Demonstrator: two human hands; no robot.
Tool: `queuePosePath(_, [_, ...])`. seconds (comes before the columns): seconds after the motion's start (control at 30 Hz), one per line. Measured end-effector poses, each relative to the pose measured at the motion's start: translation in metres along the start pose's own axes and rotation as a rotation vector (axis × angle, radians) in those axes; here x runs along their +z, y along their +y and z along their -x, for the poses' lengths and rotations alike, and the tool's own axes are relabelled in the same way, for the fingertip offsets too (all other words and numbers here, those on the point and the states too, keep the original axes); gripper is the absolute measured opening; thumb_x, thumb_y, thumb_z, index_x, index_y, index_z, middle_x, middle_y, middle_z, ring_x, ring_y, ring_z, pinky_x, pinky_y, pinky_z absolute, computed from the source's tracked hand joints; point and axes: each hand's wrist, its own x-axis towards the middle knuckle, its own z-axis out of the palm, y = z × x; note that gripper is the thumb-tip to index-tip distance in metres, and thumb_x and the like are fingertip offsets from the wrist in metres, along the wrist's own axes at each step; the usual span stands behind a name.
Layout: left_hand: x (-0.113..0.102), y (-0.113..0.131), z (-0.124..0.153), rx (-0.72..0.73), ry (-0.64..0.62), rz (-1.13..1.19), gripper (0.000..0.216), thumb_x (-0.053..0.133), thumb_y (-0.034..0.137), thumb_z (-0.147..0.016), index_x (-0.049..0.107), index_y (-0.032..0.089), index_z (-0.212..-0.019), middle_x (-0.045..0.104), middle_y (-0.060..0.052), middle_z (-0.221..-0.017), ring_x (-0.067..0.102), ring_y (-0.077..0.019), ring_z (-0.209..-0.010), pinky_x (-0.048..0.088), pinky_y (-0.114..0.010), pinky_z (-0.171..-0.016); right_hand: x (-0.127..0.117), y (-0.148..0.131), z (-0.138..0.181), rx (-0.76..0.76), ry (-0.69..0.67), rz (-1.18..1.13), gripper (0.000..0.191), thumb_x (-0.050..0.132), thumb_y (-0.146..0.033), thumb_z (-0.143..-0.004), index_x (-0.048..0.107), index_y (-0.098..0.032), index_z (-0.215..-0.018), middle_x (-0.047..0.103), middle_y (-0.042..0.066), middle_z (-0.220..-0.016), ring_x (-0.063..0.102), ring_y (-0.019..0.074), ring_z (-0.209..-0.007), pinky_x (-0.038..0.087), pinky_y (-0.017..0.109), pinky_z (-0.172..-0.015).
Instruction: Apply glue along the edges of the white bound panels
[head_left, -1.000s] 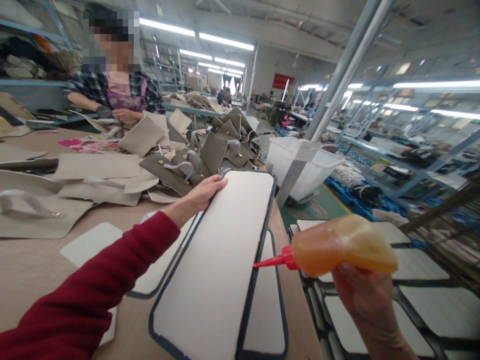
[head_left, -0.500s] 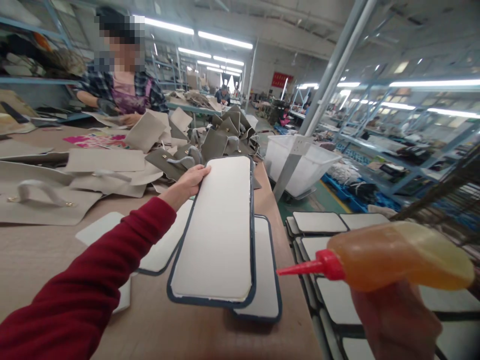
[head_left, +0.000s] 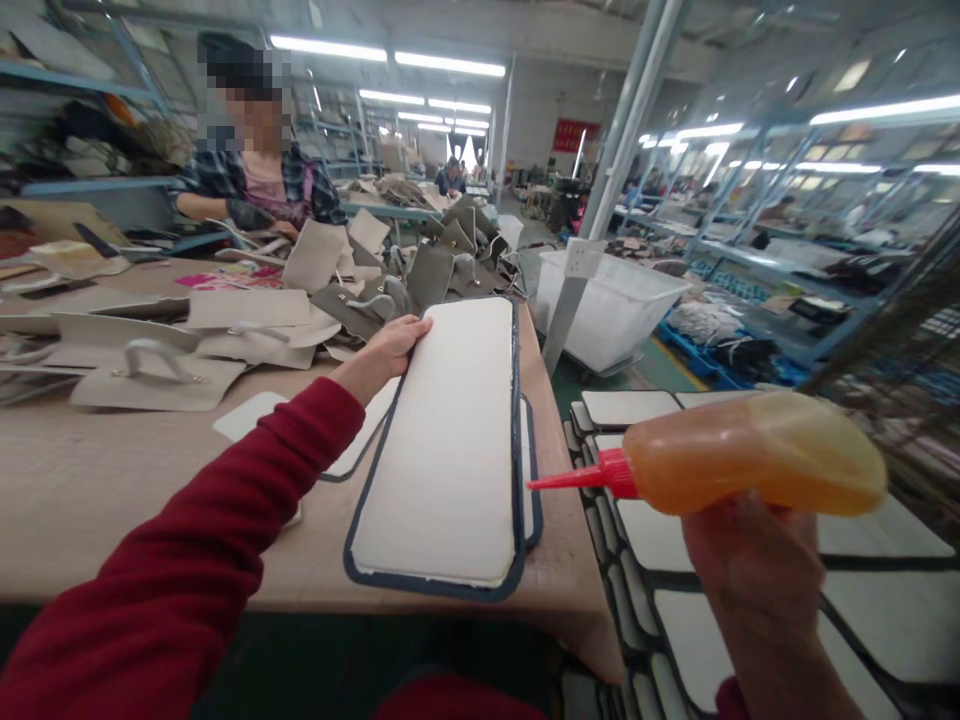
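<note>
My left hand (head_left: pixel 390 345), in a red sleeve, grips the far left corner of a long white panel with a dark blue edge (head_left: pixel 450 450). The panel is tilted up over another like it on the wooden table (head_left: pixel 112 490). My right hand (head_left: pixel 750 580) is closed round a soft amber squeeze bottle (head_left: pixel 750 455) with a red nozzle. The nozzle tip points left and sits just beside the panel's right edge.
Several white panels (head_left: pixel 750 560) lie on a rack to the right. Beige and olive bag pieces (head_left: pixel 247 320) are piled on the table's far side. A person in a plaid shirt (head_left: pixel 255 190) works behind them. A white bin (head_left: pixel 607 310) and a steel post stand beyond the table end.
The panel has swung from a slant to lie lengthwise toward me over the table's front edge. The bottle drew back to the right, then came in toward the panel's right edge.
</note>
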Motion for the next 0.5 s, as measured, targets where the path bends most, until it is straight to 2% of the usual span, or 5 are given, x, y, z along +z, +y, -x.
queuePosePath(0.1, [-0.009, -0.005, 0.004, 0.003, 0.069, 0.016, 0.017, 0.063, 0.013, -0.079, 0.053, 0.016, -0.067, 0.056, 0.003, -0.053, 0.053, -0.0107, -0.046, 0.052, -0.025, -0.053, -0.016, -0.007, 0.018, 0.022, 0.070, 0.034, 0.027, 0.079, -0.032, -0.059, 0.068, -0.027, -0.083, 0.069, 0.001, -0.084, 0.064, 0.0172, -0.074, 0.056, 0.028, -0.064])
queuePosePath(0.23, [-0.022, -0.013, 0.003, 0.010, 0.134, 0.059, 0.013, 0.062, 0.013, -0.080, 0.055, 0.016, -0.070, 0.060, 0.000, -0.058, 0.058, -0.0127, -0.052, 0.054, -0.028, -0.061, -0.025, -0.007, 0.036, -0.010, 0.141, 0.017, 0.035, 0.081, -0.030, -0.057, 0.068, -0.024, -0.089, 0.069, 0.001, -0.086, 0.064, 0.0168, -0.081, 0.055, 0.025, -0.066])
queuePosePath(0.37, [-0.031, -0.018, -0.001, 0.002, 0.178, 0.108, 0.014, 0.057, 0.010, -0.082, 0.055, 0.015, -0.070, 0.060, 0.000, -0.057, 0.059, -0.0128, -0.052, 0.055, -0.027, -0.062, -0.019, -0.002, 0.046, -0.093, 0.228, -0.003, 0.035, 0.082, -0.027, -0.058, 0.068, -0.022, -0.090, 0.067, -0.003, -0.081, 0.062, 0.0134, -0.076, 0.054, 0.022, -0.068])
queuePosePath(0.5, [-0.041, -0.021, -0.010, -0.012, 0.215, 0.141, 0.016, 0.054, 0.008, -0.083, 0.054, 0.015, -0.070, 0.056, 0.002, -0.052, 0.056, -0.0108, -0.047, 0.054, -0.023, -0.057, -0.007, 0.002, 0.050, -0.150, 0.268, -0.012, 0.035, 0.082, -0.022, -0.059, 0.068, -0.024, -0.091, 0.066, -0.005, -0.091, 0.061, 0.0114, -0.076, 0.053, 0.021, -0.068])
